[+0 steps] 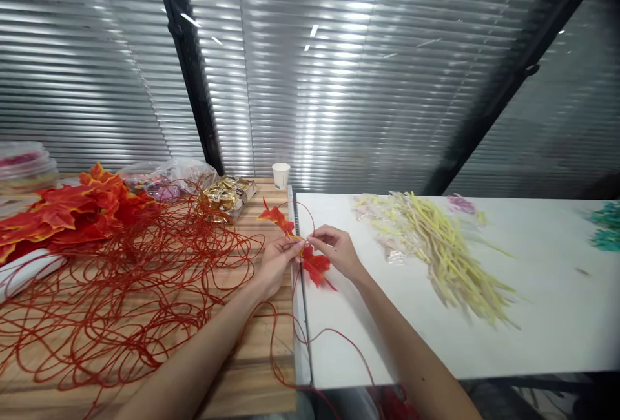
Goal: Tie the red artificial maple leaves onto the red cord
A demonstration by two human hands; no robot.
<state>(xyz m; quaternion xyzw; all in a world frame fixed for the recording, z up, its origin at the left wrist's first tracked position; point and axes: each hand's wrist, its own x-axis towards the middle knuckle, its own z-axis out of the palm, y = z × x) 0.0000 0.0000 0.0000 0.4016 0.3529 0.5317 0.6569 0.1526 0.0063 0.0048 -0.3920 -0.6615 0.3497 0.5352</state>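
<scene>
Over the seam between the two tabletops, my left hand (279,260) is closed in a pinch on the stem ends of artificial maple leaves. One red-orange leaf (277,216) sticks up beyond its fingers, and another red leaf (316,266) hangs just below my right hand (338,251). That hand pinches a thin red cord close to the left fingertips. A loop of the cord (314,213) arcs above both hands, and more of it trails down toward the front edge. The exact spot between the fingertips is too small to make out.
A big tangle of red cord (145,278) covers the wooden table, with piled maple leaves (92,210) at left. Behind lie plastic bags (179,174), gold packets (227,194) and a paper cup (281,176). Yellow strips (445,252) lie on the white table (557,316).
</scene>
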